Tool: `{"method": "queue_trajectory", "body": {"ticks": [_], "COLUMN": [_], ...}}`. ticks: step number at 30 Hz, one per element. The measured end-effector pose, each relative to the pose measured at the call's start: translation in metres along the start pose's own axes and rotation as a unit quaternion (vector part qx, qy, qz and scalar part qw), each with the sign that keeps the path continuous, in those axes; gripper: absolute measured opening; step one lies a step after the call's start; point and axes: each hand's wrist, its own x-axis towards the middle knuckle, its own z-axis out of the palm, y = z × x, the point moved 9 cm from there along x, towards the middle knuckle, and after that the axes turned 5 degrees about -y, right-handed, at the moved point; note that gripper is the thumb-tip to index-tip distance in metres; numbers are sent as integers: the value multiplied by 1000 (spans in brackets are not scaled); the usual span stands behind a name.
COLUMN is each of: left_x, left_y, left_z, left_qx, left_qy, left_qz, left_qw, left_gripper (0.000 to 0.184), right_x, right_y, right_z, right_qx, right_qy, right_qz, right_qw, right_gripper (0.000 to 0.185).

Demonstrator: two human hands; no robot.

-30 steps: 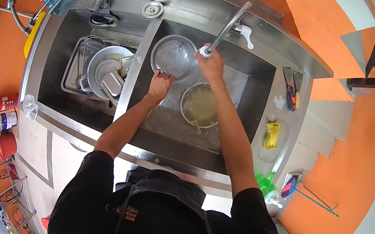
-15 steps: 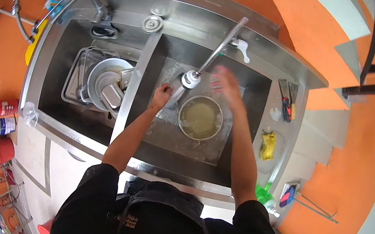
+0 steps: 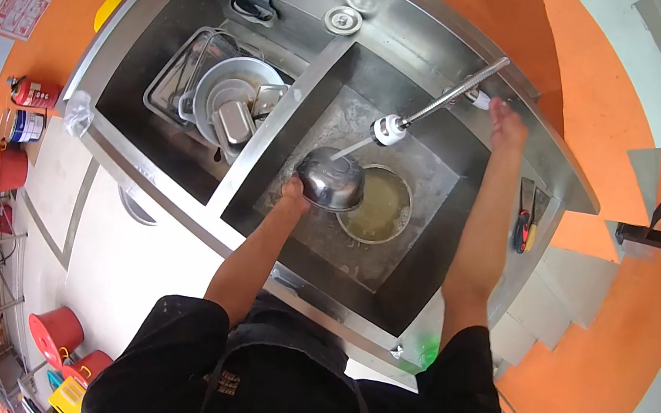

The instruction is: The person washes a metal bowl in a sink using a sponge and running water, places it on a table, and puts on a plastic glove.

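My left hand (image 3: 294,191) grips the rim of a shiny metal bowl (image 3: 332,178), tilted with its rounded outside facing up. A thin stream of water from the white faucet nozzle (image 3: 389,130) runs onto it. Beneath and beside the bowl, a round metal container (image 3: 388,208) of cloudy yellowish liquid stands on the sink floor, partly covered by it. My right hand (image 3: 507,126) is raised at the back of the sink beside the white faucet lever (image 3: 478,99), fingers stretched out. Whether they touch the lever is hard to see.
The left basin (image 3: 133,96) holds a wire rack and a white pot (image 3: 239,71) stacked with metal containers. A metal drain strainer (image 3: 343,20) lies on the back ledge. Red-handled tools (image 3: 525,219) rest on the right ledge. A divider (image 3: 277,131) separates the basins.
My right hand has moved from above the basin to the faucet lever. The bowl in my left hand now shows its rounded outside under the stream. The head view has turned and shifted.
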Motion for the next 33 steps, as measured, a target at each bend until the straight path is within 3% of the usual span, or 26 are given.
{"method": "queue_trajectory", "body": {"ticks": [3,6,8,10,11,12,14,16,19,21,22,23,24,25,26,27,28,29,30,32,33], "left_x": [-10,-89,-94,-120,-149,-175,-194,-199,-198,-234,-256,-278,-291,-306,-318,-324,-327,-348,-373,-398,-402], "left_y": [17,52,58,42,24,6,-22,-44,-59,-39,-25,-2,20,40,65,83,106,119,126,127,116], "left_z": [2,49,63,87,100,115,117,111,96,95,89,84,67,46,19,-20,-63,-101,-138,-223,-274], "left_qx": [100,255,477,647,713,768,812,841,856,774,729,694,678,658,636,607,567,541,500,504,440], "left_qy": [5,-25,-102,-163,-185,-203,-227,-243,-222,-215,-199,-206,-183,-156,-114,-86,-39,19,88,190,242], "left_qz": [8,143,282,378,404,425,397,366,379,501,557,564,561,559,563,545,547,588,545,488,483], "left_qw": [995,956,826,642,543,435,364,316,273,322,345,398,439,479,515,571,615,601,667,688,717], "left_gripper": [45,46,40,33,30,27,19,22,30,28,27,28,27,26,24,24,23,15,13,15,15], "right_x": [17,9,-58,-105,-133,-166,-251,-282,-259,-249,-231,-254,-287,-308,-327,-319,-329,-329,-307,-300,-328], "right_y": [-16,-11,-4,47,70,114,157,186,216,163,176,125,84,63,49,67,78,99,129,161,124], "right_z": [25,20,18,-9,-21,-37,-42,-48,-82,-30,-25,11,44,61,73,59,63,57,36,34,51], "right_qx": [-64,-131,-70,-138,-307,-392,-421,-430,-412,-661,-705,-663,-682,-608,-504,-362,-335,-472,-506,-672,-670], "right_qy": [13,-137,-190,-207,-219,-236,-255,-298,-220,-333,-360,-344,-343,-386,-441,-425,-467,-429,-458,-444,-408], "right_qz": [23,46,42,100,70,181,339,344,264,33,9,-166,-194,-325,-332,-240,-311,-380,-326,-398,-416], "right_qw": [998,981,978,963,924,870,802,780,844,671,612,644,616,613,665,794,757,669,654,439,460], "right_gripper": [18,16,14,14,26,62,87,74,54,42,50,49,51,54,56,53,48,43,41,32,32]}}
